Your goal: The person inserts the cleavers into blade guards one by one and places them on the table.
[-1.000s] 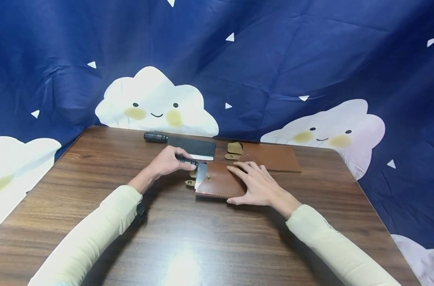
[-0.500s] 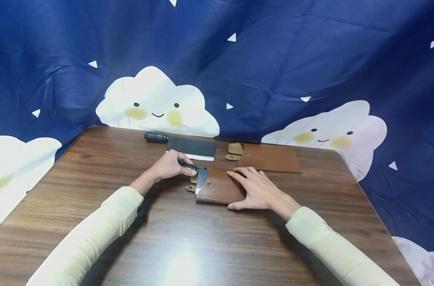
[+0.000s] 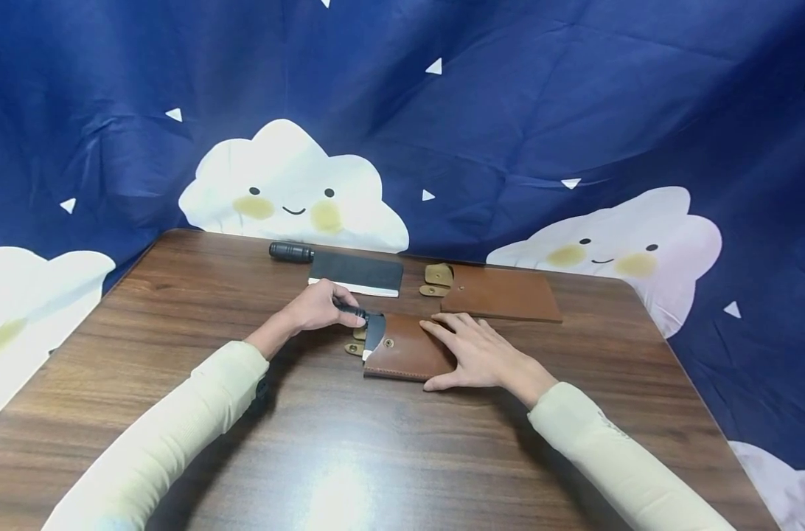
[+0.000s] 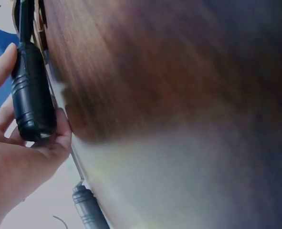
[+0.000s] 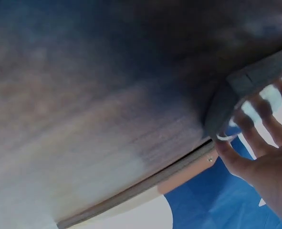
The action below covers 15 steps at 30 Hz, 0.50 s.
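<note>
1. Dark blue fabric backdrop [image 3: 475,133] printed with smiling white clouds, behind everything.
2. Brown wood-grain table [image 3: 256,464] with a glossy top, in front of the backdrop.
3. At the far side, a black-handled cleaver with a dark, pale-edged blade [image 3: 356,271] lies left of a flat tan-brown leather sheath [image 3: 509,295].
4. Nearer the person, a reddish-brown leather sheath with pale stitching [image 3: 409,361] lies flat, its curved mouth facing left, toward the left hand.
5. The right hand [image 3: 478,352] rests on this sheath's right part, fingers spread apart, thumb at the near edge.
6. The left hand [image 3: 315,306] is nearer the mouth, its thumb and fingers pinching a ridged black cleaver handle [image 3: 352,310].
7. That handle's long axis runs left to right, roughly in line with the sheath's length; only a short grey blade strip [image 3: 374,332] shows outside the mouth.
8. Small olive-tan leather straps [image 3: 354,349] poke out beside it, lying unfastened.
</note>
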### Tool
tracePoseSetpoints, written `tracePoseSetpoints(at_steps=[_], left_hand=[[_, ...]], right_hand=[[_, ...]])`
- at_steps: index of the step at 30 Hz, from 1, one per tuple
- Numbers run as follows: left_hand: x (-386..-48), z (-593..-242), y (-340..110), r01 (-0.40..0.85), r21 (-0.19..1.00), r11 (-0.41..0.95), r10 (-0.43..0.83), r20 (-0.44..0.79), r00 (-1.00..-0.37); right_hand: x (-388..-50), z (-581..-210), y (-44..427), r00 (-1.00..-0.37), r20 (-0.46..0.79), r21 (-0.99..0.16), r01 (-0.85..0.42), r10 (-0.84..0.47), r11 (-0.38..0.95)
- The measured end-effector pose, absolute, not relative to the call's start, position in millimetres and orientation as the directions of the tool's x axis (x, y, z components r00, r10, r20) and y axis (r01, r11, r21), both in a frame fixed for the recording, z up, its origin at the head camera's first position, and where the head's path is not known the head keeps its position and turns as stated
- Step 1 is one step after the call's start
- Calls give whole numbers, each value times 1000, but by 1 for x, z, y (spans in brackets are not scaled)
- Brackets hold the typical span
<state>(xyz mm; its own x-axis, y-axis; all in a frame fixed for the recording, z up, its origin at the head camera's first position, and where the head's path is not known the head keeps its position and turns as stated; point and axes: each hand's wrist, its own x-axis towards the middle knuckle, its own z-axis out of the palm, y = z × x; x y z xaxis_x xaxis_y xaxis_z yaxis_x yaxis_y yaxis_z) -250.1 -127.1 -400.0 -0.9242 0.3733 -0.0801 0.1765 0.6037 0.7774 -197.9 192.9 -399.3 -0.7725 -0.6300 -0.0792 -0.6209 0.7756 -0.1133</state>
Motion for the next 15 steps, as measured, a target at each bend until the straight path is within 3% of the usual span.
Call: tracePoseSetpoints(at_steps=[15], left_hand=[[-251, -398, -128, 184, 766, 616, 402, -105, -909]], right_hand=[[-195, -396, 191, -784, -131, -126, -594, -607, 795]])
